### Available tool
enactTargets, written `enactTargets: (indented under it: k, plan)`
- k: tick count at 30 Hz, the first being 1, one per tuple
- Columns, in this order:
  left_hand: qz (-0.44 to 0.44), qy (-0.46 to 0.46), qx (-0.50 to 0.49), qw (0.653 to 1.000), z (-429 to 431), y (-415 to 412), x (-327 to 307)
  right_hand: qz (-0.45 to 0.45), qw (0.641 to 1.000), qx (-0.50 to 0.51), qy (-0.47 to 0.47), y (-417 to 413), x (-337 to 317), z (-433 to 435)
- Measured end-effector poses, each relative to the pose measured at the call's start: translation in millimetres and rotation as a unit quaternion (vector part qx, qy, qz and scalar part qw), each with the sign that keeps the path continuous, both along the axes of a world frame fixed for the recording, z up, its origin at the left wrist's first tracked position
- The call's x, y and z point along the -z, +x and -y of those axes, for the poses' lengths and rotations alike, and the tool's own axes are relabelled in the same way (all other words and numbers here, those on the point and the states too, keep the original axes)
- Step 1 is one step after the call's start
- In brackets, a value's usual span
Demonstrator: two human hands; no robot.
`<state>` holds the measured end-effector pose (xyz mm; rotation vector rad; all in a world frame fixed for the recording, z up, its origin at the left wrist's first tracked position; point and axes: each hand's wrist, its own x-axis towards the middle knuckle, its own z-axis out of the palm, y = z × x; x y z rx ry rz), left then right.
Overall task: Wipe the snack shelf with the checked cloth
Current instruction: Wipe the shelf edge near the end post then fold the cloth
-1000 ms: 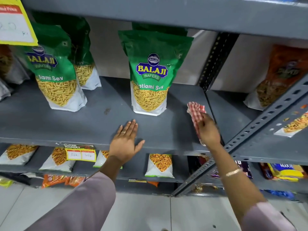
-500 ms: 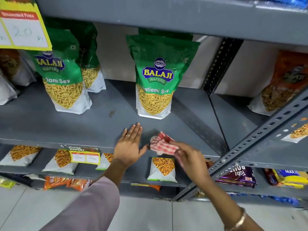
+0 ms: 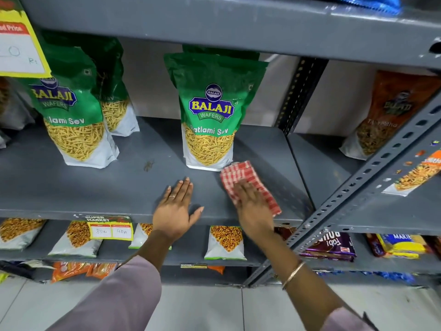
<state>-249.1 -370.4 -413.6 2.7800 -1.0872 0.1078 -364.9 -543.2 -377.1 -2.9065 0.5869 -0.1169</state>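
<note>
The red-and-white checked cloth point(image 3: 241, 174) lies flat on the grey metal snack shelf point(image 3: 100, 187), just right of the middle green Balaji sev bag point(image 3: 211, 111). My right hand point(image 3: 253, 209) presses down on the cloth's near half with fingers spread flat. My left hand point(image 3: 176, 209) rests palm down on the shelf's front edge, fingers apart, holding nothing. The cloth's far corner touches the base of the green bag.
Two more green sev bags point(image 3: 71, 108) stand at the left. A slotted grey upright point(image 3: 372, 173) slants across the right. An orange bag point(image 3: 391, 115) leans in the neighbouring bay. Small snack packs point(image 3: 225, 242) and a yellow price tag point(image 3: 109, 229) sit on the lower shelf.
My right hand swept the cloth from the shelf's right end to the front edge by my left hand, then back up to the green bag's base. My left hand stayed put.
</note>
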Motion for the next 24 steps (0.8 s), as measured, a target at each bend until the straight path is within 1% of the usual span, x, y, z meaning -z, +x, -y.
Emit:
enactTargets:
  k: [2,3,4,5,6,7,8,10,11,12,15,18,19,22,24]
  plan:
    - [0.000,0.009,-0.005,1.000,0.3,-1.6,-0.9,0.012,0.999,-0.010,0.041,-2.2,0.0,-17.6]
    - [0.008,0.008,-0.006,1.000,0.4,-1.7,-1.1,0.012,0.997,-0.016,0.072,-2.0,-1.8,-21.7]
    - [0.013,0.003,-0.005,1.000,0.5,-1.2,-1.3,0.024,0.992,-0.014,0.124,-0.7,-4.3,-21.8]
    - [0.012,-0.006,-0.009,1.000,1.0,-1.6,-2.1,0.051,0.982,0.000,0.183,1.5,-9.4,-17.9]
    - [-0.001,-0.021,-0.017,1.000,2.5,-1.9,-4.0,0.092,0.970,0.029,0.223,2.0,-15.6,-10.9]
    - [-0.022,-0.050,-0.038,0.998,5.2,-3.0,-7.8,0.126,0.963,0.071,0.225,3.1,-21.1,-0.8]
    - [-0.036,-0.093,-0.062,0.993,10.1,-4.4,-12.1,0.141,0.962,0.114,0.204,2.8,-28.3,8.9]
    - [-0.052,-0.151,-0.114,0.980,27.8,-10.1,-25.6,0.120,0.962,0.170,0.177,2.0,-36.6,26.9]
    - [-0.083,-0.156,-0.143,0.974,39.2,-14.2,-34.8,0.096,0.961,0.186,0.182,2.5,-39.8,31.8]
    - [-0.133,-0.160,-0.168,0.963,52.3,-17.8,-43.4,0.071,0.958,0.195,0.197,5.1,-38.1,36.2]
    - [-0.269,-0.196,-0.228,0.915,89.2,-24.5,-61.6,0.014,0.946,0.206,0.251,16.2,-32.5,36.9]
    - [-0.385,-0.237,-0.251,0.855,111.0,-23.8,-61.2,0.018,0.923,0.220,0.315,28.0,-19.2,38.1]
    - [-0.431,-0.260,-0.264,0.822,114.0,-22.3,-60.0,0.031,0.907,0.224,0.355,29.3,-16.2,38.2]
    - [-0.527,-0.344,-0.293,0.720,109.5,-15.0,-55.4,0.083,0.839,0.224,0.490,26.7,-21.8,33.9]
    - [-0.575,-0.373,-0.281,0.672,97.6,-15.3,-64.2,0.089,0.799,0.219,0.552,24.7,-34.2,27.1]
